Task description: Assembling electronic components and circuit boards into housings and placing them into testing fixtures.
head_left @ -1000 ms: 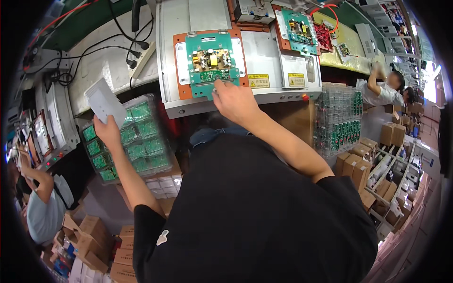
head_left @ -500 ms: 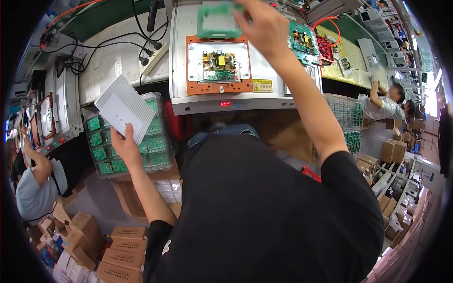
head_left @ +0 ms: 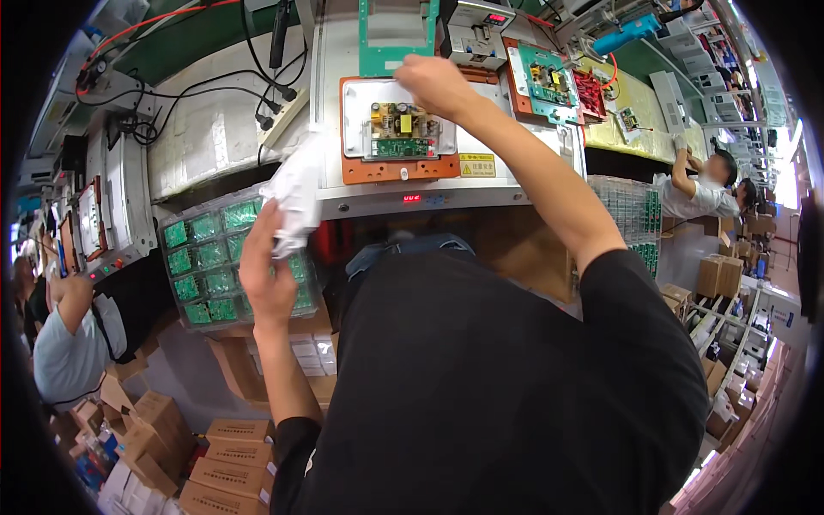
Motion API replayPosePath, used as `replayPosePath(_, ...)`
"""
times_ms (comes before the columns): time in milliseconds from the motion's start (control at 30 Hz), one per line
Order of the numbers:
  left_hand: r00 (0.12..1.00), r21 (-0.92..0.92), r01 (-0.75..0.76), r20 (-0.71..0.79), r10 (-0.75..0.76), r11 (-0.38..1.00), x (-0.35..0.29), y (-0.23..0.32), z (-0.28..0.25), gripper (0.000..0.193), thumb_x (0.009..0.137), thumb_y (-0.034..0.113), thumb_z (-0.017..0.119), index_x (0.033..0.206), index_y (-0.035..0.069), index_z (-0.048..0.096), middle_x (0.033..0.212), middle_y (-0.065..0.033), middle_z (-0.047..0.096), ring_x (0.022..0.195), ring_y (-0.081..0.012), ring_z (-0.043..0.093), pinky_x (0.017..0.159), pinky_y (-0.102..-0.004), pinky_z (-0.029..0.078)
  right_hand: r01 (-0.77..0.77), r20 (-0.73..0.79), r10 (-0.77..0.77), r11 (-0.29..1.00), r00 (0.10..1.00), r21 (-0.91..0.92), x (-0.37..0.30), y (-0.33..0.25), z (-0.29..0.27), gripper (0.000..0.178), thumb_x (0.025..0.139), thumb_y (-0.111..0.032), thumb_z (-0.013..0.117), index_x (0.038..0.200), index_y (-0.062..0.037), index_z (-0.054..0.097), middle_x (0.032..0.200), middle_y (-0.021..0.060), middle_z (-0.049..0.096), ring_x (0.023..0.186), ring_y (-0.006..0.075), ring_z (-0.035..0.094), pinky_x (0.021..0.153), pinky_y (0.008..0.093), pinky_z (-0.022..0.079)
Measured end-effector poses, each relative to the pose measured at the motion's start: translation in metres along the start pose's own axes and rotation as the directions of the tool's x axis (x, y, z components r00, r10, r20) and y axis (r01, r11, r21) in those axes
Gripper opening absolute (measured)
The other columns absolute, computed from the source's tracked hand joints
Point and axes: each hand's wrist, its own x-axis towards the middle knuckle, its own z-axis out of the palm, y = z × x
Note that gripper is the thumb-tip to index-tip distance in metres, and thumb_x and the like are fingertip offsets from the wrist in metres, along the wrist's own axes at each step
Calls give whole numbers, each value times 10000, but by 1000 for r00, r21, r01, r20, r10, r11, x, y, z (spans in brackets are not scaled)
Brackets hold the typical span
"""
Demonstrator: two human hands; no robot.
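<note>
My left hand (head_left: 268,279) is closed on a white plastic cover (head_left: 297,193), which is blurred by motion and tilted at the left front of the workbench. My right hand (head_left: 436,86) has curled fingers at the far edge of an orange fixture (head_left: 356,170). Whatever its fingertips hold is hidden. In that fixture sits a white plastic housing (head_left: 353,120) with a circuit board (head_left: 402,129) inside, carrying a yellow component and several capacitors. Just beyond lies a green frame (head_left: 384,65), its near edge beside my right hand.
Trays of green circuit boards (head_left: 206,253) stand at the left. Another fixture with a board (head_left: 542,77) lies at the right, near red parts (head_left: 592,88). A blue power screwdriver (head_left: 625,39) hangs above. Cartons (head_left: 227,468) are stacked lower left. Other people work on both sides.
The green frame has moved away from the fixture and lies farther back. My right hand has come down toward the housing. The left hand has swung the white cover rightward, toward the bench.
</note>
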Motion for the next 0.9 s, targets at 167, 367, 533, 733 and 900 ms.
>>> replayPosePath(167,888,219,-458,134,439,861,42,12,51,585,748,-112,521,1265,142,622,1350,-73,582,1260,-322,534,1002,-433,417,-280,-365,245,959,898,-45,-90,25,-100,94,813,-59,564,810,-39,656,853,141,638,802,346,645,711,430,531)
replayPosePath(367,721,318,-647,552,420,693,81,15,126,439,883,195,636,1315,161,566,1422,-96,498,1317,-347,452,1036,-544,376,-596,-427,616,778,662,197,-218,13,-156,198,901,-86,620,1068,-5,687,788,113,654,598,170,584,583,307,455)
replayPosePath(533,700,365,-658,620,356,659,85,-9,126,449,954,385,541,1335,147,556,1455,-109,465,1347,-376,410,1072,-606,312,-701,-369,742,662,560,266,-262,-59,-166,164,909,-81,635,1027,24,680,811,106,652,648,161,591,600,298,459)
replayPosePath(733,727,76,-513,567,386,855,84,8,110,481,877,281,692,1267,17,596,1435,-209,474,1371,-388,391,1122,-536,281,-741,-284,747,654,601,153,-260,-89,-127,130,880,-98,568,890,5,647,815,178,610,760,371,612,664,423,495)
replayPosePath(900,426,-511,798,853,301,320,26,84,117,742,869,241,734,1449,6,336,1379,-163,504,1237,-291,543,1005,-413,460,-730,-372,744,651,555,211,-226,-110,-101,82,775,-109,547,747,-64,608,717,105,572,708,296,636,617,417,529)
